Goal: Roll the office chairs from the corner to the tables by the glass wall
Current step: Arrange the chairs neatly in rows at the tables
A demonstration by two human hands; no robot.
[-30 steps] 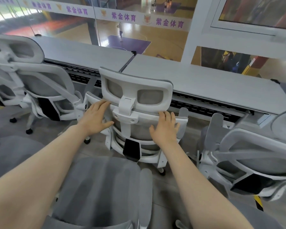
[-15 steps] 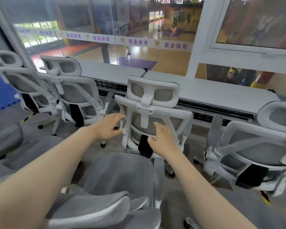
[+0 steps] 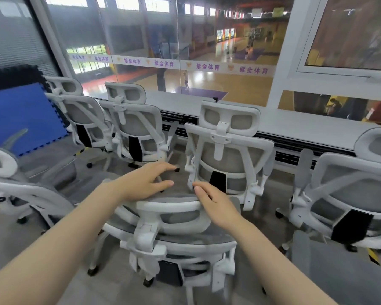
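A white-framed grey mesh office chair (image 3: 227, 150) stands with its back to me at the long grey table (image 3: 295, 126) by the glass wall. Closer to me is another such chair (image 3: 174, 236), its headrest just below my hands. My left hand (image 3: 145, 181) hovers over that headrest's left end with fingers straight and relaxed. My right hand (image 3: 213, 201) lies over the headrest's right end, fingers extended; whether it touches is unclear. Neither hand holds anything.
Two more chairs (image 3: 136, 126) (image 3: 79, 111) stand at the table to the left, one chair (image 3: 352, 194) at the right, and another (image 3: 13, 183) near my left arm. A blue foam mat (image 3: 24, 115) leans at the far left. Grey floor shows between the chairs.
Both hands have left the back of the chair at the table and drawn back toward me. They are now over the headrest of the nearer chair. The view has lifted and backed away.
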